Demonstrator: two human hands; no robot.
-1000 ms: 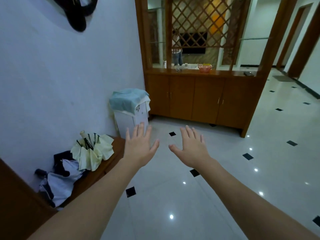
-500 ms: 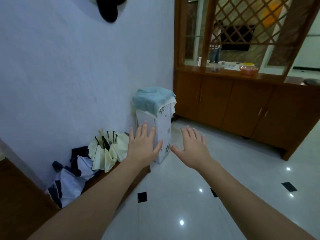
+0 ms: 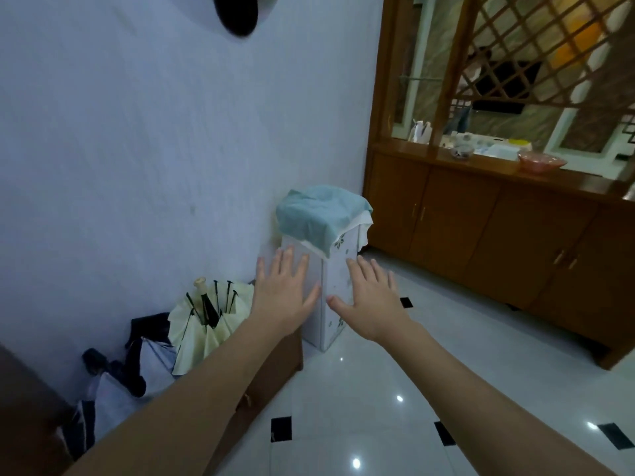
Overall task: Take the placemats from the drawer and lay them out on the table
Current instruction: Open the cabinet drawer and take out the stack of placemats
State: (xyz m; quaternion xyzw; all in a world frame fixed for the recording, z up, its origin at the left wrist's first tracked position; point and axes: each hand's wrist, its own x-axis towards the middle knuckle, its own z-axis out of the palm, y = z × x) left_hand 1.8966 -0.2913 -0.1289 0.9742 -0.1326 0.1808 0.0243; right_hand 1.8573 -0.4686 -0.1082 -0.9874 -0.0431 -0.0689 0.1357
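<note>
My left hand (image 3: 283,293) and my right hand (image 3: 372,302) are stretched out in front of me, palms down, fingers spread, holding nothing. They hover in front of a white floral box (image 3: 331,297) covered with a light blue cloth (image 3: 321,216). No placemats, drawer or table can be seen. A low brown wooden bench (image 3: 271,365) runs along the wall under my left forearm.
Folded umbrellas (image 3: 202,324) lie on the bench by the white wall. A wooden sideboard (image 3: 481,231) with cupboard doors and a lattice screen stands at the right, with a pink bowl (image 3: 541,162) on top. A person stands beyond the screen. Glossy white floor tiles (image 3: 395,424) spread ahead.
The view has swung left and closer to the wall and the covered box. Both hands stay open and outstretched in the same pose.
</note>
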